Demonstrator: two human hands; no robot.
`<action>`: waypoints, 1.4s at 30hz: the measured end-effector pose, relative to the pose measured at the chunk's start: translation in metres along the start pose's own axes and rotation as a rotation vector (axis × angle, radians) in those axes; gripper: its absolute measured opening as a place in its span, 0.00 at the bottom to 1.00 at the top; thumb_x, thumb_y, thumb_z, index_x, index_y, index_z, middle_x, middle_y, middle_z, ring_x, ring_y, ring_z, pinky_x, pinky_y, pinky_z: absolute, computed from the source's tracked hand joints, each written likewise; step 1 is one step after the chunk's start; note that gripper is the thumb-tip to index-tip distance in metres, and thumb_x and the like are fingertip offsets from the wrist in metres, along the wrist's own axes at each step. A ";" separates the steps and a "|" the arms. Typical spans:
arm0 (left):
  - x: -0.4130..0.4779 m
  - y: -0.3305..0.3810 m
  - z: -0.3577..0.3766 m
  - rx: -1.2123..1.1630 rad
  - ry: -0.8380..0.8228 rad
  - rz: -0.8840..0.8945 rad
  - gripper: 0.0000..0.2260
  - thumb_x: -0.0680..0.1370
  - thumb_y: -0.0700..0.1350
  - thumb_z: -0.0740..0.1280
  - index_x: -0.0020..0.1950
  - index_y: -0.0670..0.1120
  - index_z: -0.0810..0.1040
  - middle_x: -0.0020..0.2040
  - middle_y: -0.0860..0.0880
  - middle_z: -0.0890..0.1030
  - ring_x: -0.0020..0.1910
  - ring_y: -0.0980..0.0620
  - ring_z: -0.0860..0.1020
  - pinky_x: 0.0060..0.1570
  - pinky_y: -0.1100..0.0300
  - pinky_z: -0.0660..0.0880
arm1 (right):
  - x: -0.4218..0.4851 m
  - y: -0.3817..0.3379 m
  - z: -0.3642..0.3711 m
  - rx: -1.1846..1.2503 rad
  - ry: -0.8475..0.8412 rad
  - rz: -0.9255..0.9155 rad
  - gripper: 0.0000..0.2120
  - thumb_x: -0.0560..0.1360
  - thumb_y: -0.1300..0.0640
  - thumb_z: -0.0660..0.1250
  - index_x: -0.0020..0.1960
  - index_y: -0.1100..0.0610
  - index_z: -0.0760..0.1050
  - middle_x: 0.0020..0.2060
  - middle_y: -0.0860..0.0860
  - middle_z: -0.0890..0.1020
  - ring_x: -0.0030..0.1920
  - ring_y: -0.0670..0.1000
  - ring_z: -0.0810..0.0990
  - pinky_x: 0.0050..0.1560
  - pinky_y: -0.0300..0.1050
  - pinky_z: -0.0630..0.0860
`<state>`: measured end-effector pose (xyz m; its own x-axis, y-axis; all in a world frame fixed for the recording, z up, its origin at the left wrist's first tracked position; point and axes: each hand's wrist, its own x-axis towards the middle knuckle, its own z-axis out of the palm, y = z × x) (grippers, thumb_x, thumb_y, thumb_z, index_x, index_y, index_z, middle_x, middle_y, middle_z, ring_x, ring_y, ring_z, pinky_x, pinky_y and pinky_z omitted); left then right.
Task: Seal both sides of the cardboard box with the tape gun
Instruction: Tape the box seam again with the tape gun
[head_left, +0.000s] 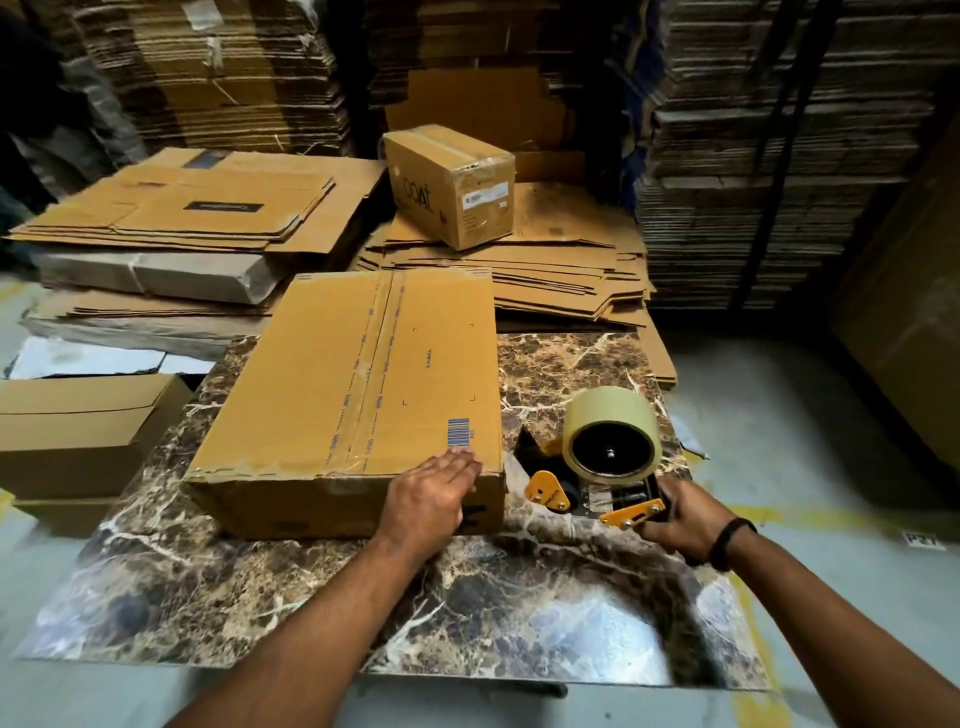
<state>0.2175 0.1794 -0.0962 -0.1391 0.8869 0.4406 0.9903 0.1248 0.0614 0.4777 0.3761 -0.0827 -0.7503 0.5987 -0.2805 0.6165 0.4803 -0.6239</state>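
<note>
Box: the wide, flat brown cardboard box (353, 374) lies on the left half of the table, its flaps closed, one short end turned to the person.
Seam: a strip of clear glossy tape (376, 364) runs along the middle seam of the top, from the far edge to the near edge and a little down the near wall.
Print: a blue barcode (458, 432) is near the near right corner of the top; the word "LABEL" is printed beyond it.
Left hand: the left hand (431, 491) lies flat on the near right corner of the box, fingers straight and relaxed on the top, just below the barcode; it grasps nothing.
Tape gun: the tape gun with orange metal parts (597, 483) is on the table just to the right of the box, apart from it, and carries a thick beige roll of tape (610, 431).
Right hand: the right hand (685, 522) is curled around the handle end of the tape gun and grips it; a black band (730, 540) is on the wrist.
Table: the table (467, 597) has a dark brown marble-pattern top with white veins.
Behind: a small sealed brown carton (449, 182) stands on a low pile of flattened cartons (545, 270); a second flat pile (192, 208) is to the left.
Left side: an open brown carton (78, 431) stands beside the table.
Background: tall stacks of folded cardboard (753, 156) fill the back.
Floor: the grey floor (831, 441) has yellow marks.
</note>
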 end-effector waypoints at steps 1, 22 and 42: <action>0.001 0.000 0.000 0.001 0.007 0.008 0.18 0.64 0.35 0.76 0.53 0.45 0.82 0.51 0.46 0.83 0.48 0.51 0.83 0.48 0.54 0.79 | -0.003 0.001 -0.003 0.015 -0.002 0.016 0.13 0.69 0.64 0.70 0.41 0.46 0.74 0.30 0.52 0.81 0.26 0.48 0.77 0.26 0.43 0.73; -0.003 0.010 0.018 -0.042 0.202 -0.075 0.14 0.69 0.32 0.67 0.52 0.44 0.83 0.49 0.45 0.83 0.48 0.46 0.82 0.47 0.48 0.80 | 0.010 -0.026 0.027 0.074 -0.168 0.136 0.04 0.71 0.64 0.70 0.42 0.61 0.74 0.28 0.50 0.77 0.22 0.40 0.74 0.26 0.37 0.73; 0.000 0.013 0.010 -0.067 0.162 -0.126 0.20 0.61 0.28 0.74 0.50 0.44 0.83 0.48 0.45 0.83 0.48 0.47 0.82 0.49 0.49 0.77 | 0.036 -0.022 -0.005 -0.291 -0.233 0.057 0.10 0.70 0.61 0.70 0.36 0.54 0.70 0.28 0.45 0.75 0.22 0.40 0.73 0.21 0.32 0.69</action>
<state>0.2299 0.1851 -0.1040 -0.2648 0.7825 0.5635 0.9638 0.1953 0.1817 0.4387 0.3902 -0.0754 -0.7265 0.4837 -0.4881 0.6757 0.6324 -0.3789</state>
